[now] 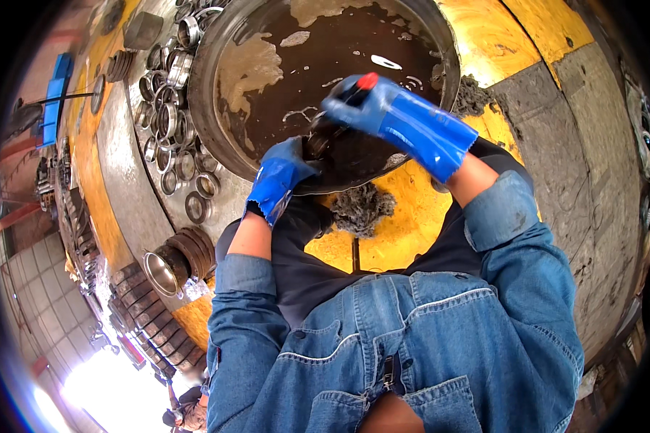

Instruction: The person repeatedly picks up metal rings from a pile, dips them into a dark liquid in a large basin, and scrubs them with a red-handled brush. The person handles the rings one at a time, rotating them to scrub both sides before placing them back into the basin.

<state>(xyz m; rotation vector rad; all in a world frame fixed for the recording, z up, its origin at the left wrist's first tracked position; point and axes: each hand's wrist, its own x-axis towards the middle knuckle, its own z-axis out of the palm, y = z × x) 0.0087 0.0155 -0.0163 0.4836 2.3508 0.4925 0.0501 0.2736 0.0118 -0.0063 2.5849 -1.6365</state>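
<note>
Denim jacket (448,328) nearest; left hand (282,160) grips blurred dark part (318,146), right hand (355,107) closed round red-tipped tool (368,81); glossy gloves (427,137) could slip, dropping either into murky liquid (314,68)

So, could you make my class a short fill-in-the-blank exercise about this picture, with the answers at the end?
The left hand and right hand wear gloves coloured ____.
The tip showing at the right hand is coloured ____.
A cluster of metal rings lies to the ____ of the round basin.
The central grey wad lies on a surface coloured ____.
Answers: blue; red; left; yellow.
</note>
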